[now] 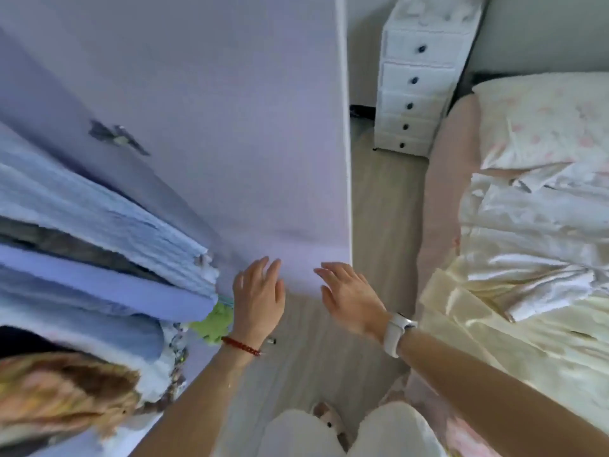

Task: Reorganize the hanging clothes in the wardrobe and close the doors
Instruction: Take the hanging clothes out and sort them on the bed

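Wardrobe door (230,127) stands open ahead, clothes (99,225) hanging at left. Left hand (258,298) and right hand (351,300) spread wide, holding nothing. Door looks rigid, light; push near free edge.

Head-worn view, steeply downward, close

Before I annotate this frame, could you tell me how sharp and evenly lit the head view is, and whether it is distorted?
Head view: soft throughout, hanging clothes at left smeared by blur; both open hands, left hand and right hand, fairly readable; wide-angle bending tilts the wardrobe door and drawer unit; bright light washes out the bedding.
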Action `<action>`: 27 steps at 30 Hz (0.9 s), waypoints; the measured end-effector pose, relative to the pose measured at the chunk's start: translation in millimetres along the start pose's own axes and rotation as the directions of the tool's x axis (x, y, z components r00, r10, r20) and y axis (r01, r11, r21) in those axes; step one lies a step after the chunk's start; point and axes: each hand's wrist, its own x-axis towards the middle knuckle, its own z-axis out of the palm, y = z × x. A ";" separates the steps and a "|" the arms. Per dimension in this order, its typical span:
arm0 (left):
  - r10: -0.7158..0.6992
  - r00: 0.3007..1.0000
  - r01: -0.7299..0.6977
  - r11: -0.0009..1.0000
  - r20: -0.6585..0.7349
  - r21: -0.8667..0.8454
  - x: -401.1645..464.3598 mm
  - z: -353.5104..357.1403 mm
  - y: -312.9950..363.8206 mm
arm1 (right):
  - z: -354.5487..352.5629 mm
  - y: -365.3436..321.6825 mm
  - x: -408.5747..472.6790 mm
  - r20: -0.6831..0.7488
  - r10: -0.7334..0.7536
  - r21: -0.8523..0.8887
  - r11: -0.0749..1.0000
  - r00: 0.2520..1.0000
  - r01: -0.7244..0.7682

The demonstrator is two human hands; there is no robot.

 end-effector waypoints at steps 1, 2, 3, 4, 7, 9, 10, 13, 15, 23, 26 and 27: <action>-0.074 0.997 0.075 0.997 -0.035 0.024 -8.3 -14.9 -26.3 | 4.6 -25.1 15.0 0.001 -0.057 0.007 0.998 0.998 0.057; -0.141 0.986 0.145 0.989 -0.090 0.038 -18.0 -30.3 -52.4 | 8.8 -50.1 28.8 0.003 -0.111 0.012 0.994 0.994 0.111; -0.197 0.968 0.206 0.978 -0.155 0.043 -29.4 -45.8 -77.9 | 13.0 -75.0 41.5 0.008 -0.163 0.015 0.987 0.987 0.163; -0.244 0.946 0.259 0.965 -0.214 0.046 -41.0 -61.9 -101.2 | 16.3 -98.7 53.3 0.016 -0.212 0.013 0.977 0.977 0.212; -0.346 0.877 0.386 0.920 -0.334 0.061 -68.9 -111.7 -159.4 | 19.7 -161.6 83.5 0.027 -0.338 0.005 0.941 0.941 0.338; -0.403 0.825 0.461 0.886 -0.396 0.059 -80.0 -142.4 -191.0 | 16.4 -198.7 105.6 0.018 -0.410 0.007 0.912 0.912 0.410; -0.420 0.804 0.489 0.870 -0.422 0.067 -83.2 -156.6 -203.8 | 13.6 -216.5 117.6 0.013 -0.440 0.018 0.898 0.898 0.439; -0.399 0.745 0.521 0.848 -0.534 0.093 -84.0 -197.3 -232.1 | 5.7 -268.7 156.4 0.006 -0.492 0.071 0.869 0.871 0.490; -0.354 0.713 0.532 0.836 -0.605 0.138 -76.4 -223.6 -247.8 | 1.7 -303.9 184.2 -0.005 -0.503 0.121 0.858 0.865 0.499; -0.378 0.706 0.602 0.765 -0.598 0.227 -14.6 -280.8 -307.3 | -5.5 -437.5 297.3 -0.017 -0.450 0.396 0.817 0.893 0.419; -0.406 0.694 0.633 0.738 -0.594 0.234 -6.0 -274.2 -318.3 | -0.2 -465.0 325.3 0.012 -0.445 0.375 0.832 0.896 0.408; -0.402 0.692 0.636 0.733 -0.600 0.242 -5.3 -270.5 -321.3 | 2.2 -470.2 332.8 0.032 -0.449 0.351 0.842 0.893 0.411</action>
